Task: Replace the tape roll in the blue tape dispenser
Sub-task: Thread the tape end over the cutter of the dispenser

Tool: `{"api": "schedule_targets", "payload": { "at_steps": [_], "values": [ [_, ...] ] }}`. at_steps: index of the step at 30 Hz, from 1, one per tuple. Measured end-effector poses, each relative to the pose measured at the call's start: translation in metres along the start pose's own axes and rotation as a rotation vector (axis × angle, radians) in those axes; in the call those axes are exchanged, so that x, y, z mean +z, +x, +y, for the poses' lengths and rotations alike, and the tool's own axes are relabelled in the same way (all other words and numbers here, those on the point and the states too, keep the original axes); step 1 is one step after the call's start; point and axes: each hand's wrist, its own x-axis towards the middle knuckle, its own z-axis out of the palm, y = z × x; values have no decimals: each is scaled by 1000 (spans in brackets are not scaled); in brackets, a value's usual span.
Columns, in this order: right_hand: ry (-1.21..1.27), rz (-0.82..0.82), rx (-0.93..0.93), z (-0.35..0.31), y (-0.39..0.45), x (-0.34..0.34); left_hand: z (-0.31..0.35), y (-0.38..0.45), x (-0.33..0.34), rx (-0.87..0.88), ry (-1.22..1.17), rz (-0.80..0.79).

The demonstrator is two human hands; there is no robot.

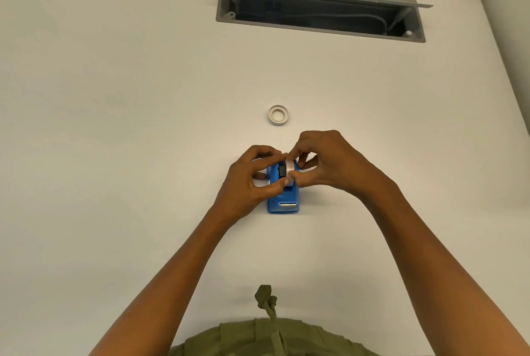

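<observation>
A big white table (114, 126) fills the room here. The left hand (249, 180) pinches one side of a clear tape roll (290, 170). The roll sits in the top of the blue tape dispenser (284, 200), which stands on the table. The right hand (324, 160) pinches the roll's other side with its fingertips. Behind them, well apart, a white ring (278, 116) lies flat. Far back on the right is an open grey cable box (318, 11) set into the table.

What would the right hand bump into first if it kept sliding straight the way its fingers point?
Probably the left hand: the right hand points leftward across the tape roll both are pinching above the blue dispenser. Depth is hard to judge.
</observation>
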Motion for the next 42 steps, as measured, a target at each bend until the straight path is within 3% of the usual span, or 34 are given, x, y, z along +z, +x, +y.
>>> {"api": "schedule_targets", "payload": {
  "at_steps": [42],
  "values": [
    [-30, 26, 72, -5, 8, 0, -2, 1, 0, -3, -14, -14]
  ]
}}
